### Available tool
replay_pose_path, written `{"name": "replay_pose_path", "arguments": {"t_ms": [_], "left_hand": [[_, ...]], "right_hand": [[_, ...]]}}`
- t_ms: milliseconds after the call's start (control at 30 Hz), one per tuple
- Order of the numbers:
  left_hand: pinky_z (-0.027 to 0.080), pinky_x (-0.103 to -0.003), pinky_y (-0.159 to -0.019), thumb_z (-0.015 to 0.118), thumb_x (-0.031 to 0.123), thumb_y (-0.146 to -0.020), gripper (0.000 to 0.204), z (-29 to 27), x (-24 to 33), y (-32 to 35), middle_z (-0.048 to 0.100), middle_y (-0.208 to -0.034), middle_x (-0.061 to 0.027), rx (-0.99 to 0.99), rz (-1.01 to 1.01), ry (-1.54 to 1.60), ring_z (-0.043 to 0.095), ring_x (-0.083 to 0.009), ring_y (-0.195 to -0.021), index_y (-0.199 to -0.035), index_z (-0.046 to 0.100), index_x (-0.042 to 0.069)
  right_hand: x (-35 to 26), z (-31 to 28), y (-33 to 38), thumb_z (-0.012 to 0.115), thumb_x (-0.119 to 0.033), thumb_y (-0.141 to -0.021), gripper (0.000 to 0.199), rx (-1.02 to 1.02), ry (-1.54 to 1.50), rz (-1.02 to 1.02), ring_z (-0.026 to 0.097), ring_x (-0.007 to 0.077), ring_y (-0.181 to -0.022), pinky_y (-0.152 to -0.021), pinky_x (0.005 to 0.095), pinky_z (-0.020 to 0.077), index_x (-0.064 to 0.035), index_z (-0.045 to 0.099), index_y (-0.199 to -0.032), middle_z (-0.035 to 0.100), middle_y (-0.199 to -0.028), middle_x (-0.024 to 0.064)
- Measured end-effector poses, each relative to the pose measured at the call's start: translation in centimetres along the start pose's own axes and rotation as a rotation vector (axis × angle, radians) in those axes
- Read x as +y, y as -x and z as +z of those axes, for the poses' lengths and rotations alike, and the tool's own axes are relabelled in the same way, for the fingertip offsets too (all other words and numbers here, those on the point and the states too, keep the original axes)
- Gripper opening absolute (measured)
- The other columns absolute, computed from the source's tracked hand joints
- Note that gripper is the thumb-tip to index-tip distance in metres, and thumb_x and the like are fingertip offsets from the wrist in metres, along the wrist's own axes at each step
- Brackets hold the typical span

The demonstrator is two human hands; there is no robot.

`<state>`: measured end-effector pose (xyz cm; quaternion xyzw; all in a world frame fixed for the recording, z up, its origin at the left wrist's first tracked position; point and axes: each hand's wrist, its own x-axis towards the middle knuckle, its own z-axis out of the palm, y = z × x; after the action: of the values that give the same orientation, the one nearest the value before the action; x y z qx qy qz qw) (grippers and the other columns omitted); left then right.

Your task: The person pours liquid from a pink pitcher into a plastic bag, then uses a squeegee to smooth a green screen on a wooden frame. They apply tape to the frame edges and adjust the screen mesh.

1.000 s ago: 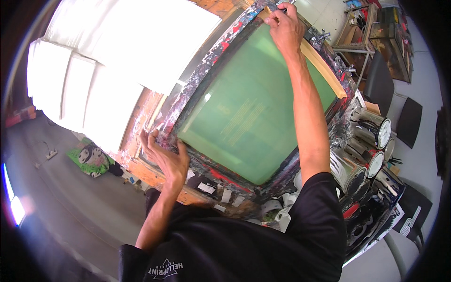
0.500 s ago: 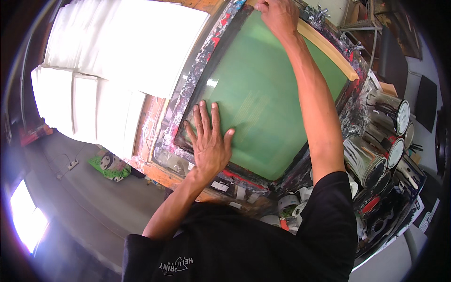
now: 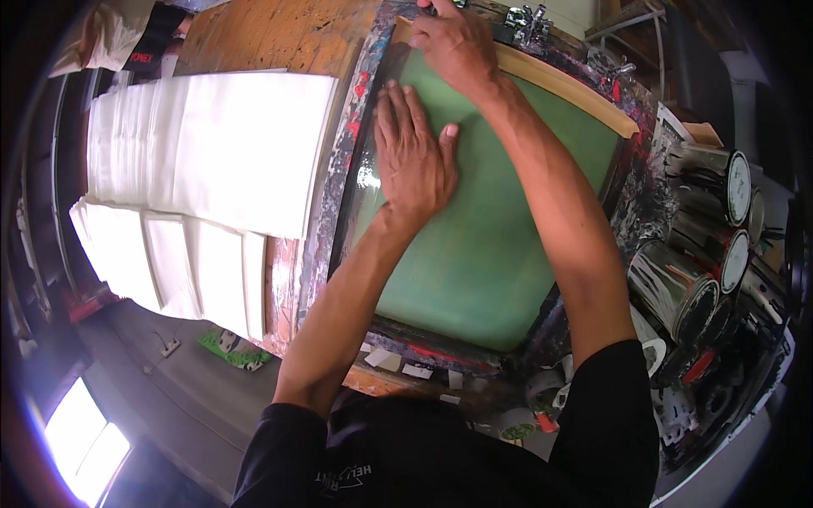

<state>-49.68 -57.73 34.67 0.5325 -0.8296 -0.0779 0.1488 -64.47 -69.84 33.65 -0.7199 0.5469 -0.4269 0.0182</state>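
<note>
A green mesh screen (image 3: 474, 254) lies before me in a dark, paint-spattered frame (image 3: 345, 127). My left hand (image 3: 415, 161) rests flat on the mesh near its left side, fingers stretched and thumb spread. At the far left corner of the screen is my right hand (image 3: 456, 49), its fingers curled. Something small and dark shows at those fingertips, too hidden to name. From beside that hand, a pale wooden bar (image 3: 567, 85) runs along the screen's far edge.
Stacks of white sheets (image 3: 229, 152) lie left of the screen on a wooden table (image 3: 271, 38). Metal clamps (image 3: 529, 24) stand beyond the frame. Paint-smeared cans (image 3: 677, 284) crowd the right side. Part of another person (image 3: 110, 34) shows at the far left.
My left hand has slid away from me across the mesh, from near the close left corner. My right hand stays by the far left corner. The view has shifted, bringing in another person.
</note>
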Motion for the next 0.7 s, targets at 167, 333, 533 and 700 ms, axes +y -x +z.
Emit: {"name": "replay_pose_path", "arguments": {"t_ms": [167,333,533,700], "left_hand": [[0.025,-0.054,-0.120,0.047,0.036,-0.104,0.072,1.2,-0.4,-4.1,0.031,-0.156,-0.0360,0.050,0.082,-0.012,0.028,-0.0504,-0.144,-0.148,0.030,-0.019],[0.025,-0.055,-0.119,0.047,0.036,-0.103,0.072,1.8,-0.5,-5.4,0.035,-0.152,-0.0359,0.087,0.116,0.020,0.029,-0.0509,-0.143,-0.149,0.031,-0.017],[0.024,-0.055,-0.120,0.046,0.036,-0.103,0.072,1.7,-1.3,-7.7,0.033,-0.152,-0.0374,0.049,0.274,-0.142,0.026,-0.0508,-0.145,-0.149,0.031,-0.016],[0.024,-0.054,-0.121,0.044,0.039,-0.103,0.074,1.9,-1.2,-7.9,0.032,-0.153,-0.0384,0.102,0.193,0.011,0.024,-0.0508,-0.147,-0.148,0.030,-0.018]], "right_hand": [[-0.8,-0.2,-0.3,0.069,-0.005,-0.080,0.002,-0.003,0.008,0.039,0.066,0.0375,-0.086,-0.074,0.0512,0.0516,-0.0024,0.069,-0.079,0.061,-0.110,0.0127],[-1.4,-1.7,-0.8,0.065,-0.001,-0.080,0.003,-0.106,0.030,0.012,0.066,0.0380,-0.086,-0.075,0.0511,0.0519,-0.0011,0.068,-0.077,0.060,-0.109,0.0144],[-1.4,-3.4,-1.4,0.056,0.006,-0.086,0.016,-0.189,-0.219,0.067,0.066,0.0341,-0.087,-0.075,0.0447,0.0536,0.0022,0.071,-0.092,0.061,-0.108,0.0185],[-3.1,-7.1,-3.0,0.059,0.007,-0.090,0.021,-0.117,-0.386,0.274,0.064,0.0204,-0.081,-0.070,0.0325,0.0520,0.0030,0.072,-0.106,0.065,-0.101,0.0124]]}}
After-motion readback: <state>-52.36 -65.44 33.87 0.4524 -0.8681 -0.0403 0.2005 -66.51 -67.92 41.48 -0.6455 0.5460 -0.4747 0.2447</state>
